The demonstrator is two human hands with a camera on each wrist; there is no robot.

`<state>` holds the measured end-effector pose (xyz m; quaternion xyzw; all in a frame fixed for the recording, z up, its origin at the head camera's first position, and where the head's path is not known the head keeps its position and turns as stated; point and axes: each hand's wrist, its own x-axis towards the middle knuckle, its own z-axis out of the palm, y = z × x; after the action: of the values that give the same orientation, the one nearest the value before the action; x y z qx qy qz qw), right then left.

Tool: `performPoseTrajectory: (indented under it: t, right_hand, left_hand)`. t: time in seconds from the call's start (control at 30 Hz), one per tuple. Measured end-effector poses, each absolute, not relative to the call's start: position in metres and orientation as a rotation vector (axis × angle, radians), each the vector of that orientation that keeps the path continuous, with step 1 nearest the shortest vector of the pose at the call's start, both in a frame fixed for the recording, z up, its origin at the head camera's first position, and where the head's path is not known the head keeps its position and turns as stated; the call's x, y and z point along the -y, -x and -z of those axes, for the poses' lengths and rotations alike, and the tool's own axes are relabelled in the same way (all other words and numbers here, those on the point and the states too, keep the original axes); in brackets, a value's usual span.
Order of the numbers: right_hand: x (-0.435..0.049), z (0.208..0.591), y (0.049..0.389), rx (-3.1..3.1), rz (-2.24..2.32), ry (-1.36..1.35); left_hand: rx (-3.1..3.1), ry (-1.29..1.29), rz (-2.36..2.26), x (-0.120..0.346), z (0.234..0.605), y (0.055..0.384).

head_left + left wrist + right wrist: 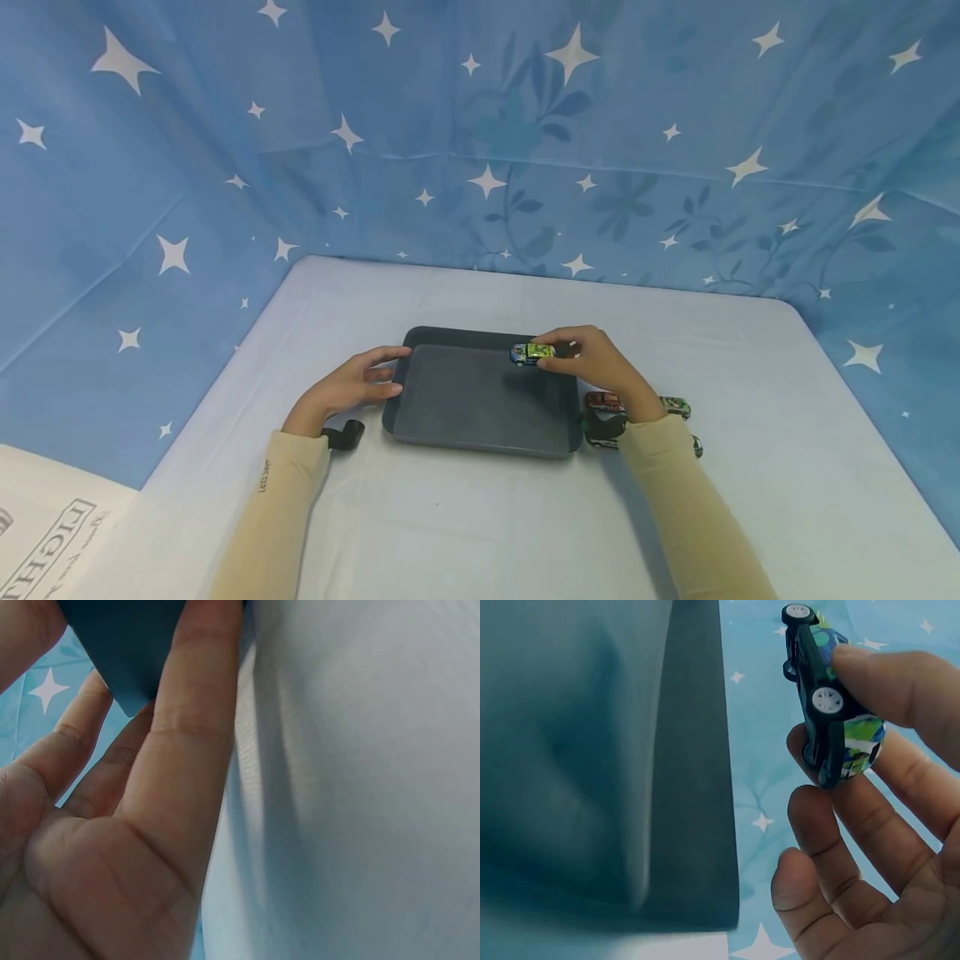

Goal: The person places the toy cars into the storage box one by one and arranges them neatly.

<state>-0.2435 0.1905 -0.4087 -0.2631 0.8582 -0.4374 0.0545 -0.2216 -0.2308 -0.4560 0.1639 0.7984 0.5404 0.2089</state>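
A small toy car with a green, yellow and blue pattern hangs above the right part of a dark grey tray. My right hand pinches it between thumb and fingers; in the right wrist view the toy car shows its dark underside and white-hubbed wheels. At the tray's left edge is my left hand, its thumb and index finger at the rim. The left wrist view has a corner of the tray between the thumb and fingers of my left hand.
Several more toy cars lie right of the tray, among them a red one and a green one, partly hidden by my right wrist. A white cloth covers the table. Behind it hangs a blue curtain with white stars.
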Motion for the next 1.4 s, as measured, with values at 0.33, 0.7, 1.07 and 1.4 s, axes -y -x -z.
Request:
performPoseTrajectory:
  t: [0.33, 0.7, 1.07, 1.4]
  right_hand:
    - [-0.175, 0.417, 0.249, -2.537, 1.384, 0.784]
    - [-0.160, 0.421, 0.252, -2.582, 1.318, 0.772]
    - [-0.143, 0.423, 0.255, -2.586, 1.292, 0.730]
    - [-0.130, 0.428, 0.256, -2.573, 1.300, 0.709]
  left_hand:
    - [-2.217, -0.432, -1.518, 0.230, 0.456, 0.222]
    - [-2.218, -0.411, -1.517, 0.230, 0.457, 0.222]
    - [-2.224, -0.414, -1.517, 0.229, 0.457, 0.223]
    - [-2.229, -0.449, -1.513, 0.229, 0.456, 0.223]
